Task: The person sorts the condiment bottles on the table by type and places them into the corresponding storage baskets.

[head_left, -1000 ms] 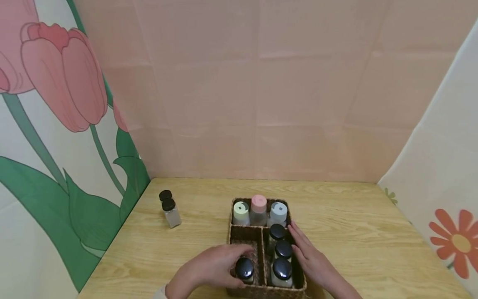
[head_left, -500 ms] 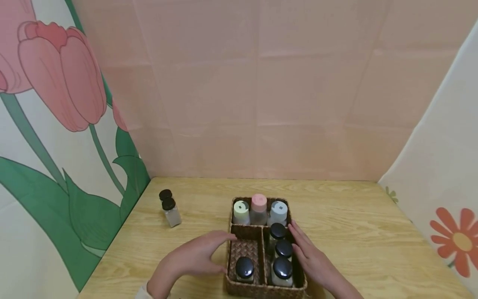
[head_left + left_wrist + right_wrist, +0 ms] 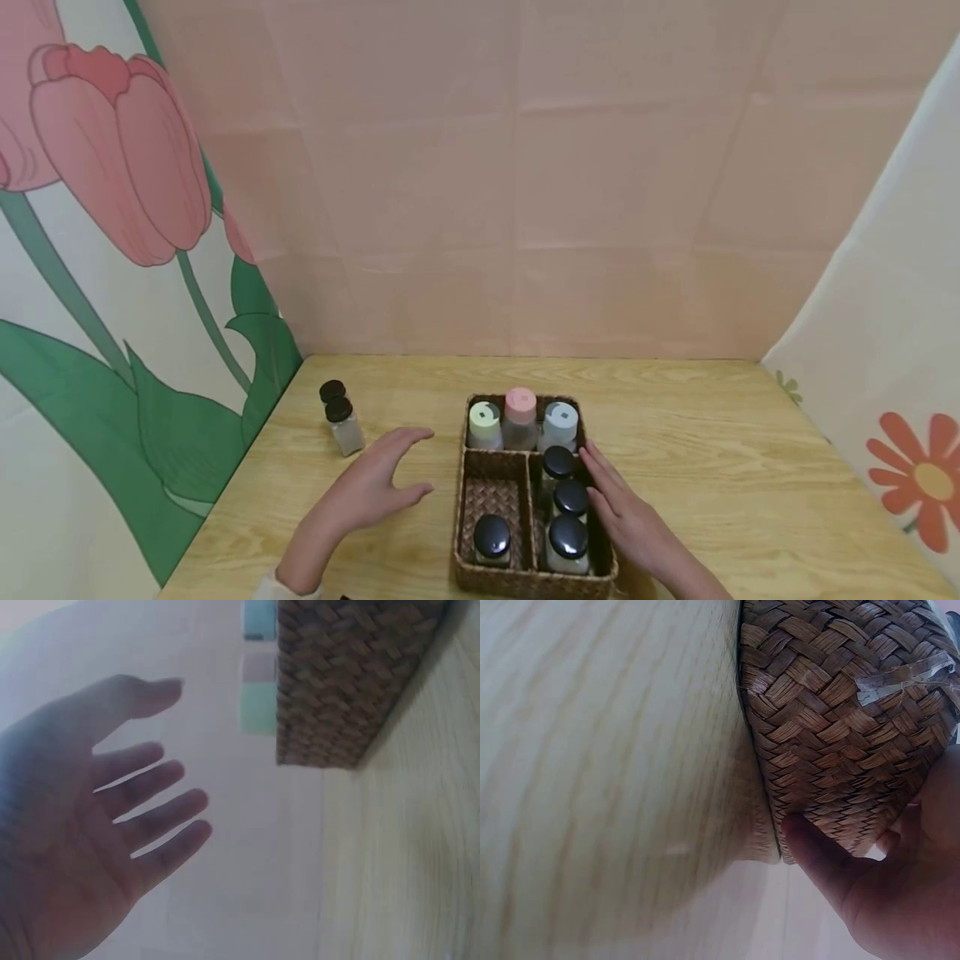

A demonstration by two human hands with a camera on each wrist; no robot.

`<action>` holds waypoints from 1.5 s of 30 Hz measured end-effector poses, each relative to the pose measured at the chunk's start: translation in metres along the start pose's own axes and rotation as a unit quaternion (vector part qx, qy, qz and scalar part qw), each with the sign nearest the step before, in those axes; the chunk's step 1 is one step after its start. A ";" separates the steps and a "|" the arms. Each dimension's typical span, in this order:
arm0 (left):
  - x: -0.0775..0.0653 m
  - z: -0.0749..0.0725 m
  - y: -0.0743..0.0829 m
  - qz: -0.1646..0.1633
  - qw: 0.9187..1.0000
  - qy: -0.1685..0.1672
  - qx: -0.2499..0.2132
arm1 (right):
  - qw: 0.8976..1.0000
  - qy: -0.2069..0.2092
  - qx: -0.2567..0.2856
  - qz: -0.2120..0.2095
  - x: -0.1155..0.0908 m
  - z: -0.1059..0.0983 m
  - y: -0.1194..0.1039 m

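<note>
My left hand [image 3: 367, 483] hovers left of the woven basket [image 3: 536, 586], thumb and fingers spread and holding nothing. In the left wrist view its palm and extended fingers [image 3: 161, 851] are apart from the basket wall [image 3: 337, 690]. Against the basket's right side lies my right hand [image 3: 630, 521], fingers fairly straight; in the right wrist view the thumb [image 3: 821, 851] touches the woven wall [image 3: 840, 742]. One black-capped jar [image 3: 492, 537] stands at the front of the left compartment. Three black-capped jars [image 3: 567, 540] line the right compartment.
The back compartment holds bottles with a yellow-green cap [image 3: 484, 417], a pink cap [image 3: 520, 404] and a pale blue cap [image 3: 561, 417]. Two black-capped bottles [image 3: 347, 435] stand on the wood-grain table [image 3: 697, 450] at far left. A pink cloth backdrop [image 3: 517, 208] rises behind.
My left hand has let go of the jar in the left compartment and moved out of the basket, leftward and slightly away from me. The right hand stays at the basket's side.
</note>
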State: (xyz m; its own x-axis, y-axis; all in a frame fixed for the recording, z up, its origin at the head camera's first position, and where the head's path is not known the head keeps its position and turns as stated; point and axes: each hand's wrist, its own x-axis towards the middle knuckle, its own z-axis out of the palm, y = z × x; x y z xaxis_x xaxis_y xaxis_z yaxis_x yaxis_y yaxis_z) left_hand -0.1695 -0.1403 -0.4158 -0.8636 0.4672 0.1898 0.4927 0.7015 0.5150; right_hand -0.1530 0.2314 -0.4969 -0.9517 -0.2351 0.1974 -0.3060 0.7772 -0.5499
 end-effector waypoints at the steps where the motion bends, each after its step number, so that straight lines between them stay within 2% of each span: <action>1: 0.000 0.000 -0.002 -0.003 1.000 0.016 -0.001 | 1.000 0.000 -0.001 0.000 0.000 0.000 0.000; 6: 0.000 -0.003 -0.008 -0.036 0.996 0.080 -0.010 | 1.000 -0.001 0.003 0.003 0.000 0.000 0.000; 13: -0.001 -0.009 -0.018 -0.080 0.986 0.143 -0.033 | 1.000 -0.001 0.008 0.005 0.000 0.000 0.001; 19: -0.005 -0.011 -0.028 -0.105 0.979 0.166 -0.054 | 1.000 -0.005 0.009 0.011 -0.001 0.000 0.000; 28: -0.009 -0.018 -0.040 -0.124 0.968 0.212 -0.044 | 1.000 -0.003 0.007 0.009 0.001 0.001 0.001; 36: -0.013 -0.020 -0.052 -0.142 0.953 0.265 -0.046 | 1.000 -0.006 0.014 0.013 0.000 0.000 0.000; 41: -0.014 -0.023 -0.061 -0.166 0.949 0.264 -0.052 | 1.000 -0.003 0.013 0.011 0.000 0.001 -0.001; 45: -0.013 -0.023 -0.068 -0.172 0.947 0.261 -0.073 | 1.000 -0.002 0.010 0.012 0.000 0.002 0.000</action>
State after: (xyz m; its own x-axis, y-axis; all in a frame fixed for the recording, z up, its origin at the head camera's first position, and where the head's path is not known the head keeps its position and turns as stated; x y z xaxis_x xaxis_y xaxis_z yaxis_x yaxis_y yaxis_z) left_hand -0.1940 -0.2063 -0.4344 -0.9247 -0.1315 0.3574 0.1851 0.6649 0.7236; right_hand -0.1532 0.2305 -0.4986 -0.9588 -0.2191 0.1809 -0.2837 0.7701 -0.5713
